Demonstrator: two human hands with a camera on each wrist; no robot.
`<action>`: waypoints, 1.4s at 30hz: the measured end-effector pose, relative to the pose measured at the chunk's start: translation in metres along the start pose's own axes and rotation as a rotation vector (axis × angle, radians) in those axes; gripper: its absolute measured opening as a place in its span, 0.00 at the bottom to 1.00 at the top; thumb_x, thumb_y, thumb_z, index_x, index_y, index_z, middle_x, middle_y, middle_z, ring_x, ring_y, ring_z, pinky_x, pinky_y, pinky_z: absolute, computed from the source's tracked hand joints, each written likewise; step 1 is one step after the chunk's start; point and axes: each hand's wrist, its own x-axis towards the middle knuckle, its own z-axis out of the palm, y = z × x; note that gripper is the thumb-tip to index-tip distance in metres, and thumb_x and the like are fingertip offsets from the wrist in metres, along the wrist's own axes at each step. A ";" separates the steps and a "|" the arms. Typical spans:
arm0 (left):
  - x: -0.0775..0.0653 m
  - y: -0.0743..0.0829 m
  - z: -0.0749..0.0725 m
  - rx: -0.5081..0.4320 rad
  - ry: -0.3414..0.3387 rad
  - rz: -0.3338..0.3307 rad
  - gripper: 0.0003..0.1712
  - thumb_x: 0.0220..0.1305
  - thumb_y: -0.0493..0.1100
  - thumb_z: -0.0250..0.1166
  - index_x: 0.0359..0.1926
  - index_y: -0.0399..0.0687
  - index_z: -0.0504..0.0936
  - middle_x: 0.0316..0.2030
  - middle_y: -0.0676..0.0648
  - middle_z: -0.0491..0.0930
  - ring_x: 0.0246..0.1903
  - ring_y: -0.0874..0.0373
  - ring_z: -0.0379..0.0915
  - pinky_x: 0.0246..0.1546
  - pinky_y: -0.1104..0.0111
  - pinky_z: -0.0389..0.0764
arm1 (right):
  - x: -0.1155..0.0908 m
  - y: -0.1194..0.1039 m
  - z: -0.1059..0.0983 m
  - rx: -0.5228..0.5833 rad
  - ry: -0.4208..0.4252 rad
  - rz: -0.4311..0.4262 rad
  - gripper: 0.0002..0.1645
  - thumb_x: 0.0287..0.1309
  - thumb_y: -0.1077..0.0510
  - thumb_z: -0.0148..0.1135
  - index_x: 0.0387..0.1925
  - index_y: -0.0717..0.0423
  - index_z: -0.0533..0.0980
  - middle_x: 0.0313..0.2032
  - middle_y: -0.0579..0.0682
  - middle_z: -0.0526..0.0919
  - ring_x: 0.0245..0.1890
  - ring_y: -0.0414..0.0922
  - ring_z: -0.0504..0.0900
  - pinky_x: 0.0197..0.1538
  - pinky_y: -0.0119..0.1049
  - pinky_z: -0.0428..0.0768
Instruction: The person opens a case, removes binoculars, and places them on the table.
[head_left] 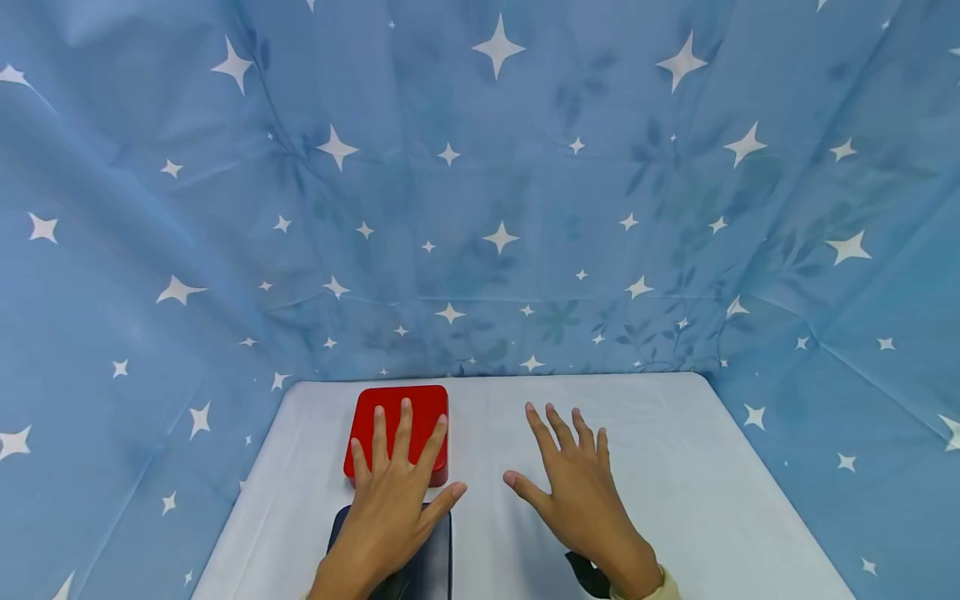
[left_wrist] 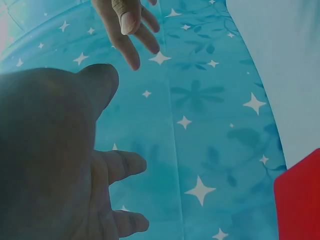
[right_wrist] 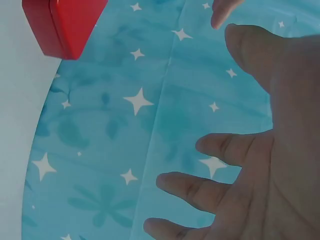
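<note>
My left hand (head_left: 393, 504) is spread wide, fingers straight, and holds nothing. In the head view it overlaps a red box (head_left: 367, 417) with rounded corners and, nearer me, a dark navy flat case (head_left: 433, 546), partly hidden by the hand and wrist. To the right, my right hand (head_left: 581, 492) has its fingers spread too, above the white table, with nothing in it. A corner of the red box (right_wrist: 75, 25) shows at the upper left in the right wrist view, apart from the right hand's fingers.
A white-covered table (head_left: 697, 467) with rounded far corners carries the box and case on its left side. Behind it and along both sides hangs a blue curtain (head_left: 525, 192) printed with white stars and leaves. Dark bands (head_left: 588, 575) show at the wrist.
</note>
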 end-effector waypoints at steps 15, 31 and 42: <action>-0.040 -0.035 0.037 -0.069 -0.033 -0.191 0.52 0.55 0.81 0.53 0.74 0.61 0.64 0.77 0.34 0.50 0.74 0.26 0.41 0.62 0.24 0.46 | -0.020 -0.016 0.059 0.159 -0.134 0.078 0.55 0.50 0.29 0.68 0.76 0.38 0.59 0.66 0.52 0.73 0.58 0.52 0.72 0.54 0.60 0.80; -0.064 -0.087 0.079 -0.181 -0.140 -0.380 0.60 0.44 0.76 0.69 0.71 0.45 0.68 0.67 0.27 0.62 0.59 0.29 0.61 0.56 0.29 0.67 | -0.031 -0.036 0.127 0.350 -0.205 0.173 0.59 0.38 0.37 0.81 0.71 0.52 0.66 0.50 0.58 0.77 0.46 0.49 0.76 0.46 0.53 0.83; -0.075 -0.106 0.092 -0.238 -0.158 -0.472 0.66 0.34 0.73 0.75 0.71 0.45 0.66 0.65 0.27 0.63 0.58 0.29 0.58 0.54 0.27 0.66 | -0.036 -0.039 0.146 0.494 -0.259 0.196 0.60 0.35 0.41 0.83 0.69 0.61 0.67 0.42 0.54 0.74 0.27 0.37 0.70 0.29 0.31 0.73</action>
